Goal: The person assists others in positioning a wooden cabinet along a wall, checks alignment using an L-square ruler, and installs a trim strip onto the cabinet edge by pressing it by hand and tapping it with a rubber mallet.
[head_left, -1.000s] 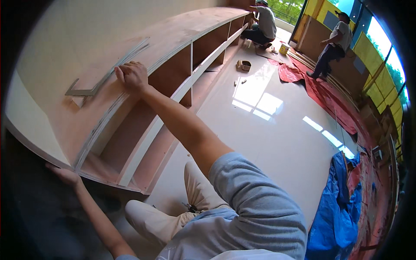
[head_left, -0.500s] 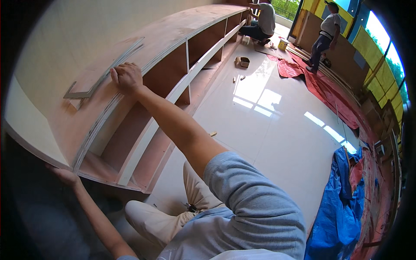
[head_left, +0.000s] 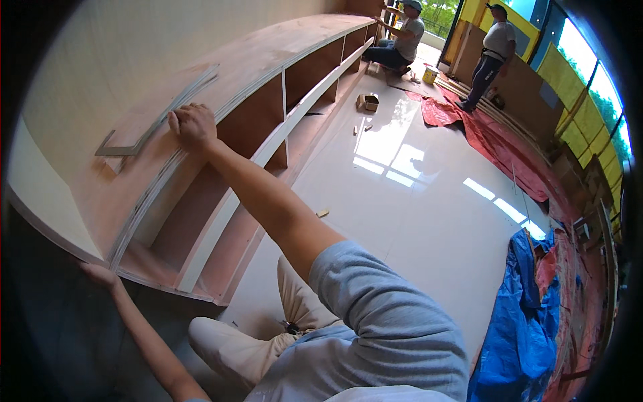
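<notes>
A long, low plywood cabinet [head_left: 254, 53] with open compartments runs from beside me toward the far end. My right hand [head_left: 194, 127] rests at the front edge of its top, fingers curled in; whatever they close on is hidden. My left hand [head_left: 100, 273] is at the lower corner of the pale end panel [head_left: 47, 187], its fingertips partly hidden by the panel's edge. On the top, left of my right hand, lies a flat metal carpenter's square [head_left: 130, 143] over a thin offcut of wood [head_left: 154, 120].
A small open box [head_left: 368, 102] and wood scraps [head_left: 323, 214] lie on the glossy tiled floor [head_left: 388, 228]. A blue tarp [head_left: 516, 321] and red sheeting [head_left: 489, 144] lie rightward. One person [head_left: 405, 40] crouches at the cabinet's far end; another [head_left: 495, 53] stands nearby.
Both my hands keep about the same places on the cabinet. The view has shifted slightly. The crouching person's arm now reaches toward the cabinet, and the standing person has turned.
</notes>
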Action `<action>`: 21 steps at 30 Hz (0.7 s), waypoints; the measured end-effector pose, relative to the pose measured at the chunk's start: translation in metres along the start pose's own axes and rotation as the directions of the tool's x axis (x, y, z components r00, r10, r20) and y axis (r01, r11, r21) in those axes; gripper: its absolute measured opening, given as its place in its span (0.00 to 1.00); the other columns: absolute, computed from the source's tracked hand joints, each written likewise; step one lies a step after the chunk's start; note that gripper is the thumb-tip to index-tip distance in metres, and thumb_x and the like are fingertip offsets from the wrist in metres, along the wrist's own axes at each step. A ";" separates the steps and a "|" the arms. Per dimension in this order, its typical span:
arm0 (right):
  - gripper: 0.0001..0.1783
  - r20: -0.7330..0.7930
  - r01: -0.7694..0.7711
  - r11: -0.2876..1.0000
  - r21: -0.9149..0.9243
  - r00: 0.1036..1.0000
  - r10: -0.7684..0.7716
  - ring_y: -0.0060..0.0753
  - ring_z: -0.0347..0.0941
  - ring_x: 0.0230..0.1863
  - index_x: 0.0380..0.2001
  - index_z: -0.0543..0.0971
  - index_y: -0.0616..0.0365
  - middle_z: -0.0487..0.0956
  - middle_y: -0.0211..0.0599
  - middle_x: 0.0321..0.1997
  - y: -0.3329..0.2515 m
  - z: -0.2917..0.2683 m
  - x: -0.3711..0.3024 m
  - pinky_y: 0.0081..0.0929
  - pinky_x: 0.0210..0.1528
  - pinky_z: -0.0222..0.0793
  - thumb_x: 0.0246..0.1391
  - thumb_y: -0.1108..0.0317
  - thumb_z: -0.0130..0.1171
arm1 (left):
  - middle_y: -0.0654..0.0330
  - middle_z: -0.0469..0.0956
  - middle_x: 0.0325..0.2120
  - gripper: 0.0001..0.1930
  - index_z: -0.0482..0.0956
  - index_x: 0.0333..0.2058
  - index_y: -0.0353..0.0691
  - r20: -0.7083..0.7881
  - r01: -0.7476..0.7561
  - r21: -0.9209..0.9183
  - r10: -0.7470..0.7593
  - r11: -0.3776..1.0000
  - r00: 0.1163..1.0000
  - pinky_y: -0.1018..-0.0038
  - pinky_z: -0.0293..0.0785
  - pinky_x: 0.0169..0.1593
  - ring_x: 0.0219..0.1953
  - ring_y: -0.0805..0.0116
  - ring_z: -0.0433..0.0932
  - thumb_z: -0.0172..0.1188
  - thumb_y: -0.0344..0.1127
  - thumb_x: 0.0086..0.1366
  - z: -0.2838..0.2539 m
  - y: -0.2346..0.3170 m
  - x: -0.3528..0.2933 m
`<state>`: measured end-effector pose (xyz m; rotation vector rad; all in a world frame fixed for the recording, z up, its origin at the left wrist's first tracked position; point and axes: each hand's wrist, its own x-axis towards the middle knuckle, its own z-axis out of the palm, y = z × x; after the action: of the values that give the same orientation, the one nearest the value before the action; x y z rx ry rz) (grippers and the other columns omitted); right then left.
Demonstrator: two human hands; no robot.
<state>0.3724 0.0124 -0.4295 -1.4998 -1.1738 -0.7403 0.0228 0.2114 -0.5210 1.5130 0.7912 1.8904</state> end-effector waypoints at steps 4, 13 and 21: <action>0.17 0.028 -0.022 1.000 -0.018 0.999 0.022 0.45 0.70 0.33 0.18 0.75 0.56 0.75 0.39 0.24 0.006 -0.006 -0.004 0.38 0.41 0.62 0.52 0.60 0.43 | 0.44 0.57 0.55 0.30 0.57 0.55 0.28 0.022 0.108 -0.054 -0.107 0.993 0.994 0.64 0.54 0.59 0.56 0.55 0.59 0.28 0.49 0.66 0.019 0.026 -0.023; 0.16 0.037 -0.026 0.999 -0.022 0.999 0.027 0.43 0.70 0.33 0.19 0.76 0.55 0.76 0.38 0.25 0.008 -0.003 -0.003 0.38 0.42 0.61 0.52 0.61 0.43 | 0.42 0.56 0.55 0.30 0.56 0.55 0.27 0.038 -0.018 0.010 0.018 1.000 0.999 0.64 0.53 0.59 0.56 0.55 0.58 0.28 0.49 0.65 0.027 0.069 -0.036; 0.16 -0.006 -0.024 1.000 -0.001 1.000 0.024 0.44 0.70 0.32 0.17 0.75 0.55 0.75 0.39 0.23 0.008 -0.001 -0.004 0.37 0.40 0.61 0.51 0.61 0.44 | 0.42 0.57 0.54 0.30 0.57 0.54 0.26 0.062 0.079 -0.054 -0.076 0.995 0.995 0.64 0.53 0.59 0.56 0.55 0.58 0.29 0.49 0.65 0.019 0.051 -0.029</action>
<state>0.3783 0.0108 -0.4354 -1.5093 -1.1491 -0.7282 0.0432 0.1581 -0.4980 1.4763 0.7523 1.7879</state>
